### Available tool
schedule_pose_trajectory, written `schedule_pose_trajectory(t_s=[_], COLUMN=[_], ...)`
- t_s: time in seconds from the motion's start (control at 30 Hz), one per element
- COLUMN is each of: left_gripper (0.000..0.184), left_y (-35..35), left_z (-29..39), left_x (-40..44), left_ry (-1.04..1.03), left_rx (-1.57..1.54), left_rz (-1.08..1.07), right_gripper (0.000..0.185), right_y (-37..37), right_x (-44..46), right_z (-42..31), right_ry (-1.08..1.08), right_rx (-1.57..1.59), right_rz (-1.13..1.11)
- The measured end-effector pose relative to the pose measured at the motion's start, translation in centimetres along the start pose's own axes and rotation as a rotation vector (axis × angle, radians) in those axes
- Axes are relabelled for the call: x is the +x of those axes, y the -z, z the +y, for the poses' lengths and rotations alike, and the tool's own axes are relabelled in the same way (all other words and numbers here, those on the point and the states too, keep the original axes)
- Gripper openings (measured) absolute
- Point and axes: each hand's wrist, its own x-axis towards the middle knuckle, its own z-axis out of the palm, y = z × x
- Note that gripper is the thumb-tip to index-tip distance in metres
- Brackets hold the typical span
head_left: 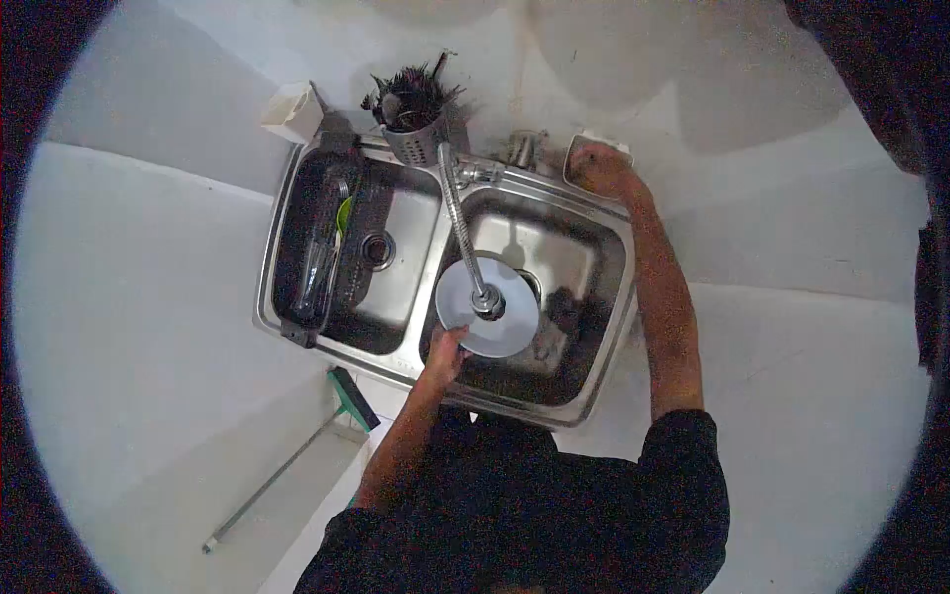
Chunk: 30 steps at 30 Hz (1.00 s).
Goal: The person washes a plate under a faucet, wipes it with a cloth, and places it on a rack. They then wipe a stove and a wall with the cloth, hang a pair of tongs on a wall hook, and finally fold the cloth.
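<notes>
My left hand (449,353) grips the near-left rim of a white plate (510,332) over the right sink basin (584,247). Above the plate hangs the end of a flexible metal faucet (458,213), covering part of its middle. At the back right corner of the sink, my right hand (601,168) reaches into a small white container (626,155). Its fingers are hidden inside, so whatever they touch does not show.
A perforated metal holder (416,146) with dark utensils stands behind the faucet. The left basin (411,213) has a dark rack (327,238) along its left side. A white box (293,112) sits at the back left corner. A green-headed squeegee (353,399) leans below the sink.
</notes>
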Motion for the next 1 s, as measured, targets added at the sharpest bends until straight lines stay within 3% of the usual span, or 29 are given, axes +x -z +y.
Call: schedule_pose_trajectory(t_s=[0.03, 0.07, 0.13, 0.17, 0.2, 0.27, 0.33, 0.5, 0.57, 0.67, 0.77, 0.93, 1.0], left_gripper=[0.053, 0.047, 0.042, 0.039, 0.035, 0.045, 0.048, 0.037, 0.036, 0.036, 0.036, 0.036, 0.035], left_y=[0.2, 1.9, 2.5, 2.1, 1.6, 3.1, 3.9, -0.6, -1.1, 0.0, 0.7, 2.6, 3.8], left_z=[-0.2, -2.0, -2.6, -2.8, -3.0, -5.7, -7.3, -4.7, -4.8, -6.0, -7.3, -8.7, -9.7], left_x=[-0.3, 1.4, -0.3, 0.7, 1.6, 3.5, 2.5, 1.3, 1.0, 2.6, 3.1, 3.3, 4.6], left_ry=[0.013, -0.049, -0.433, -0.174, 0.070, -0.173, -0.204, 0.132, 0.133, 0.186, 0.188, 0.262, 0.021], left_rx=[0.014, 0.012, 0.364, 0.120, -0.140, -0.008, 0.012, -0.211, -0.194, -0.242, -0.269, -0.312, -0.087], left_rz=[0.016, -0.105, -0.209, -0.200, -0.126, -0.312, -0.369, -0.269, -0.323, -0.422, -0.484, -0.488, -0.562], right_gripper=[0.025, 0.021, 0.021, 0.022, 0.022, 0.023, 0.023, 0.023, 0.030, 0.039, 0.042, 0.050, 0.051], right_y=[0.9, 2.0, 5.5, 6.1, 5.8, 4.8, 4.0, 1.6, -0.7, -1.7, -3.1, -6.2, -6.6], right_x=[-0.5, -1.8, -5.6, -7.4, -9.2, -12.5, -15.1, -18.2, -18.9, -19.5, -20.3, -20.9, -20.7], right_z=[-1.0, -1.8, -8.9, -11.6, -13.1, -15.7, -19.5, -23.8, -23.9, -25.4, -26.7, -26.3, -26.9], right_ry=[0.012, -0.149, -0.296, -0.368, -0.415, -0.515, -0.521, -0.289, -0.248, -0.510, -0.467, -0.616, -0.644], right_rx=[0.059, 0.422, 1.111, 1.454, 1.488, 1.560, 1.336, 0.901, 0.718, 0.688, 0.434, 0.374, 0.359], right_rz=[0.095, 0.101, 0.246, 0.325, 0.332, 0.350, 0.381, 0.411, 0.443, 0.301, 0.482, 0.418, 0.422])
